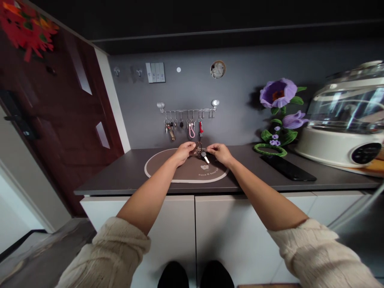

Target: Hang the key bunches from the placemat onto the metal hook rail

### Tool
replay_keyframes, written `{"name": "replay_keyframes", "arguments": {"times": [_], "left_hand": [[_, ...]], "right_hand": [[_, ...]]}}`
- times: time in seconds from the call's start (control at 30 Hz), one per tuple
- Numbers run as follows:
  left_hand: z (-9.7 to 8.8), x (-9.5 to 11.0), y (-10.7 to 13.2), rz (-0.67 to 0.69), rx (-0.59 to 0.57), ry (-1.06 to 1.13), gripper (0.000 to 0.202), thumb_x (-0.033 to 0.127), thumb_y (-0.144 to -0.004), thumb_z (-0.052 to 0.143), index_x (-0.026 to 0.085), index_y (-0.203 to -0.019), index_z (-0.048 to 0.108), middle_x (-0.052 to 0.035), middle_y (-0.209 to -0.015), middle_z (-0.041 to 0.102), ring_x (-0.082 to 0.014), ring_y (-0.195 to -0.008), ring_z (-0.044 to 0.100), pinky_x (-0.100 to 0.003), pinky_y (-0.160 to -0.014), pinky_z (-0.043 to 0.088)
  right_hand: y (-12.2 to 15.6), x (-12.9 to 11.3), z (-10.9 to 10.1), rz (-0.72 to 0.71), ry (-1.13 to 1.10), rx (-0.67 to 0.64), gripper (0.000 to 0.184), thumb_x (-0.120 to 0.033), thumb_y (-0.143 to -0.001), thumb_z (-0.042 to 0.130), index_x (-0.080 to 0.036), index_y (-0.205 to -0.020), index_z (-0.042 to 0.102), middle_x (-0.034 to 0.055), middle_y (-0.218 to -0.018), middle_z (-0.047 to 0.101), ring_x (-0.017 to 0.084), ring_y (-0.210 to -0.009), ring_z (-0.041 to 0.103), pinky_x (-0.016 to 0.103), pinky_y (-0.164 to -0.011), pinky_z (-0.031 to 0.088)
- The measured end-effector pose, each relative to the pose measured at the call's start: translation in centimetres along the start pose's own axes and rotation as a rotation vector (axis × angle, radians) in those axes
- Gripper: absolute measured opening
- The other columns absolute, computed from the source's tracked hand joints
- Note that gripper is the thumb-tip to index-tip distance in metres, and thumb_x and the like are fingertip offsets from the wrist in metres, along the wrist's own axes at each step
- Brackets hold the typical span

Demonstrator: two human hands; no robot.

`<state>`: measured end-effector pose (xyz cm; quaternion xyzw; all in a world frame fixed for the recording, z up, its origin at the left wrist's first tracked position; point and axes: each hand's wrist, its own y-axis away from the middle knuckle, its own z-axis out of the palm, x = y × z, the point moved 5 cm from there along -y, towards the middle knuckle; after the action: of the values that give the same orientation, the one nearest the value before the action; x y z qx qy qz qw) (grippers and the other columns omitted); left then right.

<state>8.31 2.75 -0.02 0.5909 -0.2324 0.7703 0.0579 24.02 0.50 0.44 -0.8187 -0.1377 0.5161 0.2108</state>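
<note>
Over a brown oval mat (187, 174) on the dark countertop (246, 178), my two hands come together. My left hand (183, 153) grips a small bunch of keys with a brown fob (194, 151). My right hand (217, 153) pinches at a black-headed key with a silver blade (204, 157), which hangs from the same bunch. The ring joining them is partly hidden by my fingers. Above my hands, a wall-mounted metal key rack (189, 110) holds several sets of keys.
A black smartphone (288, 168) lies on the counter to the right, beside a purple artificial flower (277, 94) and a large white appliance with a glass lid (345, 120). A dark red door (63, 120) stands at the left. White cabinet fronts (234, 236) run below the counter.
</note>
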Motion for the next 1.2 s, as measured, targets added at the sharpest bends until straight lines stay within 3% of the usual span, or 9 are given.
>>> {"name": "replay_keyframes", "arguments": {"times": [0.23,0.43,0.77,1.0,1.2], "left_hand": [[0.1,0.7,0.3,-0.051,0.033,0.178,0.008,0.023,-0.076,0.048,0.015,-0.080,0.050,-0.0036,-0.076,0.061,-0.0100,-0.067,0.058,-0.040,-0.080,0.040],[0.2,1.4,0.6,-0.031,0.034,0.317,0.005,0.016,-0.078,0.045,0.014,-0.079,0.050,-0.0040,-0.072,0.061,-0.0123,-0.068,0.059,-0.045,-0.082,0.039],[-0.1,1.6,0.2,-0.003,0.078,0.435,0.013,0.013,-0.080,0.040,0.012,-0.077,0.052,-0.0051,-0.070,0.062,-0.0132,-0.071,0.059,-0.048,-0.083,0.038],[-0.1,1.5,0.0,-0.012,0.088,0.456,0.015,0.014,-0.080,0.038,0.010,-0.078,0.052,-0.0074,-0.069,0.061,-0.0156,-0.077,0.059,-0.044,-0.083,0.041],[-0.2,1.1,-0.2,-0.023,0.120,0.445,0.015,0.015,-0.081,0.037,0.010,-0.078,0.051,-0.0096,-0.072,0.061,-0.0171,-0.081,0.059,-0.043,-0.083,0.043]], "right_hand": [[-0.1,-0.8,0.5,-0.044,-0.108,-0.044,0.019,-0.030,-0.063,0.057,-0.015,-0.074,0.059,0.0018,-0.069,0.061,0.010,-0.060,0.052,0.025,-0.062,0.042],[0.3,-2.5,0.1,-0.208,-0.021,0.044,0.025,-0.034,-0.067,0.055,-0.017,-0.084,0.058,0.0034,-0.079,0.059,0.012,-0.068,0.053,0.028,-0.067,0.043],[2.3,-6.3,-0.1,-0.542,0.393,0.139,0.022,-0.035,-0.075,0.048,-0.024,-0.088,0.062,0.0036,-0.096,0.052,0.017,-0.094,0.045,0.035,-0.086,0.032],[2.9,-6.9,0.5,-0.602,0.613,0.257,0.026,-0.032,-0.076,0.046,-0.026,-0.099,0.058,0.0063,-0.100,0.049,0.020,-0.095,0.041,0.035,-0.079,0.030],[2.1,-5.6,1.3,-0.560,0.661,0.155,0.024,-0.033,-0.078,0.043,-0.023,-0.088,0.062,0.0065,-0.085,0.054,0.018,-0.083,0.046,0.032,-0.071,0.030]]}}
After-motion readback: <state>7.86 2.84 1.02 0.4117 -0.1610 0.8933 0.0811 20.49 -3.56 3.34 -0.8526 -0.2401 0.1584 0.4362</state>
